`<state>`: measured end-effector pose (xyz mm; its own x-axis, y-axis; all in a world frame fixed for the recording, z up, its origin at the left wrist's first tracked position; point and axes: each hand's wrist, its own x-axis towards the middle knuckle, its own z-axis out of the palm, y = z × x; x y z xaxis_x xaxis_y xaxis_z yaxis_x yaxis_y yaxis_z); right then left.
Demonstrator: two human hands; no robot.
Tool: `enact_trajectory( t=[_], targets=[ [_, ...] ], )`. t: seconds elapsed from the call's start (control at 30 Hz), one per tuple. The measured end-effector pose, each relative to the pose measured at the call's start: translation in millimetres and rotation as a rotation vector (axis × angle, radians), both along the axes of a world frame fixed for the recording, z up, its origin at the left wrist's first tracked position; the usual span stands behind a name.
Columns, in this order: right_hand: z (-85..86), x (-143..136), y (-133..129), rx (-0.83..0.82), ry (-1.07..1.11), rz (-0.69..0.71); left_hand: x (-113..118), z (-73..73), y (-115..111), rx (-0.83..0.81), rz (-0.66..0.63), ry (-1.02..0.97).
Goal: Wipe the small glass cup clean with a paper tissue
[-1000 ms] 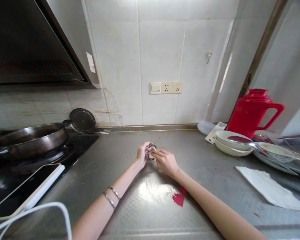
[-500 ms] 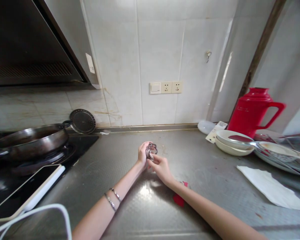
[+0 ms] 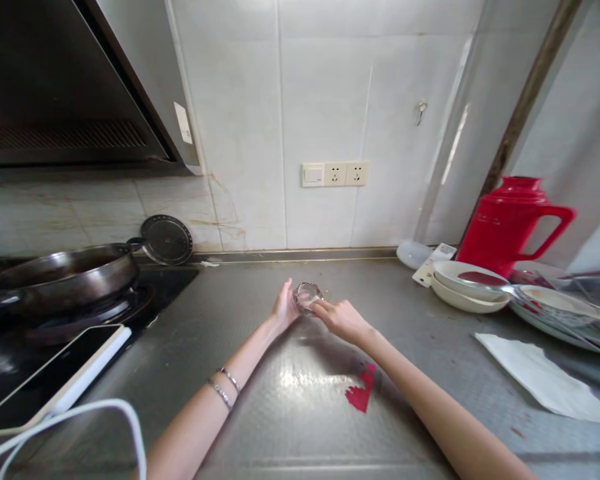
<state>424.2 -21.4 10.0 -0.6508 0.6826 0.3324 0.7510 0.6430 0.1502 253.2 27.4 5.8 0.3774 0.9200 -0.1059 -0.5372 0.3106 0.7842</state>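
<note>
A small clear glass point(image 3: 303, 288) is at the middle of the metal table point(image 3: 240, 413), tilted so its round mouth shows. The left hand point(image 3: 283, 305) is against its left side, fingers extended and apart from the palm. The right hand point(image 3: 342, 321) touches the near right part of the rim with bent fingers; whether they pinch it cannot be told. Nearer, beside the right forearm, lies a torn red piece point(image 3: 360, 393). Farther right are a white cloth or paper point(image 3: 540, 377), stacked white bowls point(image 3: 467, 301), patterned dishes point(image 3: 555, 313) and, behind the bowls, a red jug point(image 3: 500, 230). At left, a metal pan point(image 3: 75, 280) sits on the black stove point(image 3: 165, 293), with a phone point(image 3: 55, 380) at the near side.
</note>
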Motion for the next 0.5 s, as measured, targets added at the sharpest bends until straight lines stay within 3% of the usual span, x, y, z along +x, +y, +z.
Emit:
enact_trajectory(
  t=[0.13,0.33,0.5],
  targets=[
    [6.5,3,0,-0.026,-0.128,0.094,-5,-2.8,5,-0.112,-0.051,0.086],
    [3.9,6,3,-0.013,-0.069,0.066,-7,-5.8,4,-0.162,-0.136,0.116],
    [6.4,8,7,-0.027,0.016,-0.055,7,-9.9,0,-0.093,-0.019,0.093]
  ],
)
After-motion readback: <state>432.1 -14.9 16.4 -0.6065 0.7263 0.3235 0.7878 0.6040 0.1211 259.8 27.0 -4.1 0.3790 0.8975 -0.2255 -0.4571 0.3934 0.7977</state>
